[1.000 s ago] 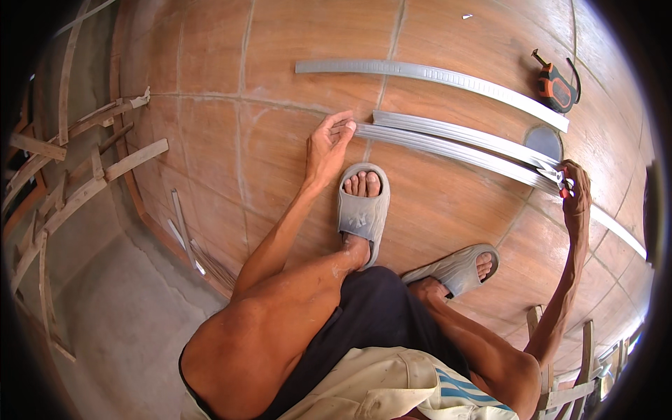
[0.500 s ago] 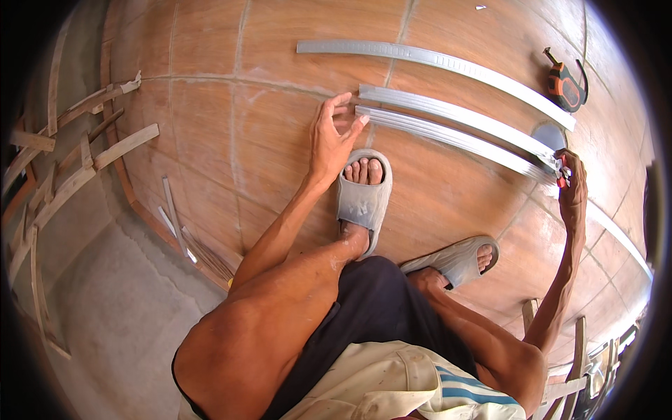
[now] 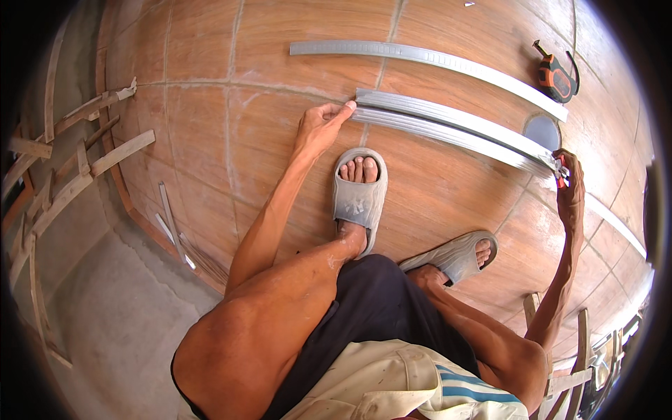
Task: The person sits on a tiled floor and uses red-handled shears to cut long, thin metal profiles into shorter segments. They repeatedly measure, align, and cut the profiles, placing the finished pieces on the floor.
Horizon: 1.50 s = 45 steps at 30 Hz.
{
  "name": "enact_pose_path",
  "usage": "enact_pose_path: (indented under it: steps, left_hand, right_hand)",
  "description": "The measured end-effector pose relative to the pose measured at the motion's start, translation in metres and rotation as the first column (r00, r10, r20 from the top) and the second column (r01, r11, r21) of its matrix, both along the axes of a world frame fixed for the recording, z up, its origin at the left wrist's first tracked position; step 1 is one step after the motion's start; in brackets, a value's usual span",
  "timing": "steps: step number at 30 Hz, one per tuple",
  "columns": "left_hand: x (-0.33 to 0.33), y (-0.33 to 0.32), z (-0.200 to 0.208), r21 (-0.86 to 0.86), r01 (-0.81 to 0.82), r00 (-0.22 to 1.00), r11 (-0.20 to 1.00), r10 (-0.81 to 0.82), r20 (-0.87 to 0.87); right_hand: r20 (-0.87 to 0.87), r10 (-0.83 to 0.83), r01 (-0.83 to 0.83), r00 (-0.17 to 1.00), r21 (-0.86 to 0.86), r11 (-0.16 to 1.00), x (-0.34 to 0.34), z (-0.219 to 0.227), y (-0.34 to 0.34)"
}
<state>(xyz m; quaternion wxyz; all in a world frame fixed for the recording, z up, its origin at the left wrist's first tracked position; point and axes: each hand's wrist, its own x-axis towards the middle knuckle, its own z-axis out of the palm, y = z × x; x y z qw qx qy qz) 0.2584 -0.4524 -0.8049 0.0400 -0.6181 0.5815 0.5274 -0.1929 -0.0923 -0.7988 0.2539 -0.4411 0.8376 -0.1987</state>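
Two long silver metal channels (image 3: 448,116) lie side by side on the tiled floor, a narrow dark gap between them along part of their length. At their left ends is my left hand (image 3: 320,129), its thumb and fingers closed on the channel ends; which of the two it grips, I cannot tell. Around a pair of red-handled snips (image 3: 562,171) wraps my right hand (image 3: 572,187), at the right end of the channels. The snips' jaws are against the metal there, partly hidden by the fingers.
Beyond the channels lies another metal strip (image 3: 420,54), with an orange and black tape measure (image 3: 555,78) near its right end. My sandalled feet stand just nearer. Wooden slats (image 3: 122,152) form a frame at left; thin offcuts (image 3: 170,217) lie by the floor's edge.
My left hand's fingers have gone from spread to closed at the channel ends. The view has shifted slightly. My right hand keeps its hold on the snips.
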Motion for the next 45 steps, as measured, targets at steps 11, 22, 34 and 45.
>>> enact_pose_path:
  steps: [11, 22, 34, 45]
  left_hand:
    - [0.018, 0.023, -0.005, 0.026, -0.022, 0.936, 0.999, 0.03, -0.351]
    - [0.009, 0.008, -0.009, 0.096, 0.028, 0.971, 0.995, -0.004, -0.239]
    - [0.017, 0.004, -0.022, 0.094, 0.054, 0.943, 0.994, -0.02, -0.331]
    - [-0.002, 0.027, 0.021, 0.01, -0.171, 0.901, 0.985, 0.161, -0.403]
  right_hand:
    - [-0.027, -0.086, 0.081, 0.996, -0.156, 0.984, -0.008, 0.02, 0.001]
    - [0.101, -0.065, 0.076, 0.993, -0.105, 0.992, 0.017, 0.015, 0.014]
    - [0.025, -0.021, 0.025, 0.999, -0.137, 0.99, 0.018, 0.029, 0.021]
    - [0.002, 0.033, -0.032, 0.999, -0.166, 0.986, 0.03, 0.025, 0.026]
